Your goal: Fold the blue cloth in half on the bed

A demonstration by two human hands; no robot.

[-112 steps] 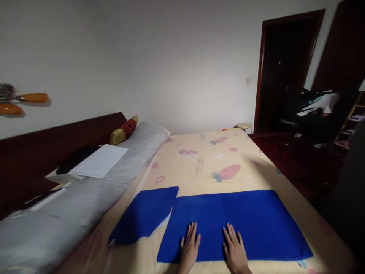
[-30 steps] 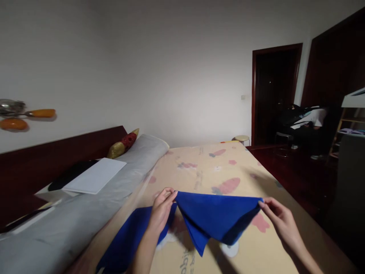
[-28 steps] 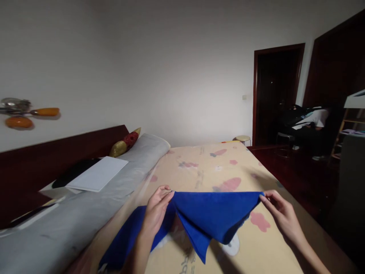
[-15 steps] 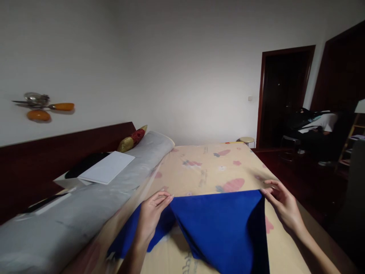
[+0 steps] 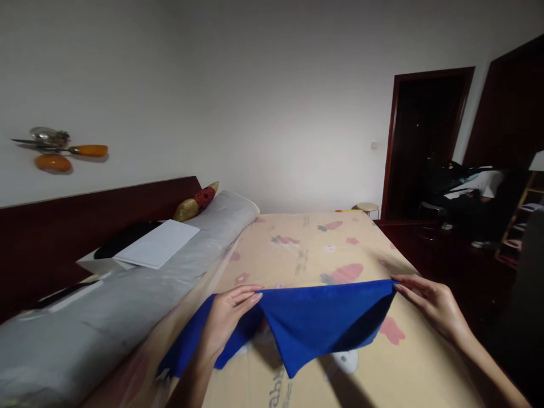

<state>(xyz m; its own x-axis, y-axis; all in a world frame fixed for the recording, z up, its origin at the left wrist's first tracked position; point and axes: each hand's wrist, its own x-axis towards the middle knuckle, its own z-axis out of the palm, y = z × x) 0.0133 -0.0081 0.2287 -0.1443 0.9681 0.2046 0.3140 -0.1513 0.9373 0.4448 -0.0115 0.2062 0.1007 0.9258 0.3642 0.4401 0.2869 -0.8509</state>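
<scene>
Both forearms come in bare, no sleeves, left hand (image 5: 223,323) at seven o'clock, right hand (image 5: 437,306) at four, no rings showing.

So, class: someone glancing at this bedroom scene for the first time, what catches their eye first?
The bright blue cloth, lifted above the cream patterned bedsheet, its top edge pinched by the left hand and right hand. A second blue cloth lies flat under the left forearm. A long grey bolster runs along the dark headboard.

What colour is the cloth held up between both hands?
Solid deep blue cloth, no pattern; clearest in the head view.
</scene>
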